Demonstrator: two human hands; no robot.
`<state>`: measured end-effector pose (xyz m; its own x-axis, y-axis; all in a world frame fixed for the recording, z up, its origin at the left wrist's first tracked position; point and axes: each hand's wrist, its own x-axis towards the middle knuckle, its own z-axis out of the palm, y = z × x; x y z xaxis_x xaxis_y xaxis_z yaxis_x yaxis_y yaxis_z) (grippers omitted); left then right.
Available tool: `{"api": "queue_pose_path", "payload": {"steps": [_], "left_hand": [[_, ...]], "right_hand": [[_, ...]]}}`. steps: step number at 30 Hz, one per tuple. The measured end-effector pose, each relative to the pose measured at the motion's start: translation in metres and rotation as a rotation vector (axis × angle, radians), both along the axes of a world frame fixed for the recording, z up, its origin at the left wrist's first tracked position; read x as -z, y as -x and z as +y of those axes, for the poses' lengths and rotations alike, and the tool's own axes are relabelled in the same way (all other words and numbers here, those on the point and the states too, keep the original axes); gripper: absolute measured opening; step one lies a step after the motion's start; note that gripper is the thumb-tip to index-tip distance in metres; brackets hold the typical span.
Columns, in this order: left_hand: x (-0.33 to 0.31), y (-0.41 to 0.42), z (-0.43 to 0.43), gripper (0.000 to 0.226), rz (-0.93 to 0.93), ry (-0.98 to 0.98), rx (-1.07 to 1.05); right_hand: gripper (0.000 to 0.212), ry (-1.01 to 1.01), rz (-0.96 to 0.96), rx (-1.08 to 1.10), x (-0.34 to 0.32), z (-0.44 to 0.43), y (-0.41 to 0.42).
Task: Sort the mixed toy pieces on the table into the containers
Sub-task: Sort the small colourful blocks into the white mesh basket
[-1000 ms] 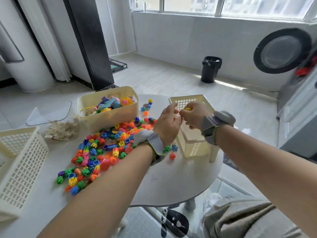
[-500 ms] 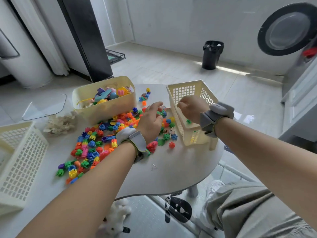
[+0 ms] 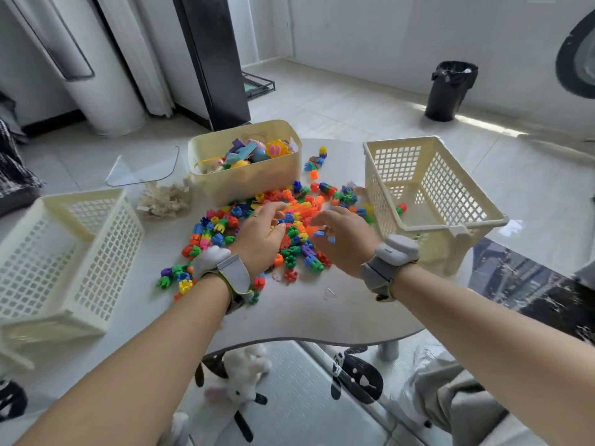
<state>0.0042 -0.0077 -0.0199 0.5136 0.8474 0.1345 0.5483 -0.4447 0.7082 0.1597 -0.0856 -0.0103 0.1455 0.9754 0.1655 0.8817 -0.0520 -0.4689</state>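
A heap of small bright interlocking toy pieces (image 3: 222, 225) lies in the middle of the white round table (image 3: 306, 317). My left hand (image 3: 260, 236) rests on the heap, fingers stretched into the pieces. My right hand (image 3: 346, 239) hangs just over the heap's right side, fingers loosely spread, a blue piece under the fingertips. A cream mesh basket (image 3: 463, 217) stands right of the heap with a red and green piece (image 3: 401, 208) inside. A second mesh basket (image 3: 106, 239) stands at the left. Behind the heap, a solid cream bin (image 3: 244, 185) holds mixed larger toys.
A small pile of pale wooden bits (image 3: 164, 199) lies left of the bin, with a clear plastic sheet (image 3: 141, 165) behind it. A plush toy (image 3: 241, 375) lies on the floor beneath the table's near edge. A black waste bin (image 3: 450, 91) stands far right.
My right hand has left the right basket and come over the heap. My left hand has slid further into the pieces. The view has tilted down.
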Motion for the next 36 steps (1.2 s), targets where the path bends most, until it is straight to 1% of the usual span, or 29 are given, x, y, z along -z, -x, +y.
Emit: {"api": "queue_pose_path", "payload": {"steps": [2, 4, 6, 8, 11, 14, 16, 18, 22, 25, 29, 31, 34, 36], "left_hand": [[0.005, 0.015, -0.002, 0.037, 0.028, -0.007, -0.029], [0.012, 0.029, -0.004, 0.039, 0.089, -0.014, -0.048], [0.02, 0.042, -0.005, 0.042, 0.16, -0.026, -0.075], [0.026, 0.05, -0.008, 0.044, 0.195, -0.047, -0.102], [0.028, 0.056, -0.01, 0.047, 0.229, -0.091, -0.116], [0.032, 0.056, -0.012, 0.054, 0.333, -0.116, -0.024], [0.038, 0.053, -0.013, 0.061, 0.441, -0.104, 0.065], [0.044, 0.049, -0.012, 0.067, 0.54, -0.076, 0.09], [0.05, 0.041, -0.012, 0.065, 0.656, -0.105, 0.064], [0.051, 0.036, -0.015, 0.059, 0.67, -0.145, 0.039], [0.053, 0.034, -0.014, 0.052, 0.631, -0.239, 0.009], [0.055, 0.034, -0.015, 0.049, 0.61, -0.258, -0.017], [0.054, 0.03, -0.013, 0.046, 0.609, -0.266, -0.045], [0.053, 0.029, -0.009, 0.045, 0.614, -0.277, -0.045]], "right_hand": [[0.045, 0.098, -0.08, -0.005, 0.018, 0.0, 0.008], [0.06, 0.14, -0.174, -0.004, 0.033, 0.0, 0.014], [0.07, 0.205, -0.24, -0.021, 0.045, 0.003, 0.016], [0.069, 0.263, -0.29, -0.044, 0.056, 0.009, 0.016], [0.063, 0.282, -0.331, -0.075, 0.063, 0.021, 0.019], [0.065, 0.302, -0.349, -0.094, 0.068, 0.029, 0.022], [0.062, 0.27, -0.361, -0.079, 0.072, 0.028, 0.025], [0.058, 0.214, -0.343, -0.055, 0.076, 0.026, 0.027], [0.05, -0.053, -0.289, -0.017, 0.081, 0.026, 0.03], [0.044, -0.103, -0.307, 0.017, 0.085, 0.024, 0.03], [0.045, -0.157, -0.363, 0.044, 0.087, 0.023, 0.03], [0.043, -0.187, -0.375, 0.037, 0.089, 0.024, 0.031], [0.034, -0.218, -0.377, 0.017, 0.087, 0.029, 0.028], [0.035, -0.22, -0.364, -0.021, 0.085, 0.035, 0.025]]}}
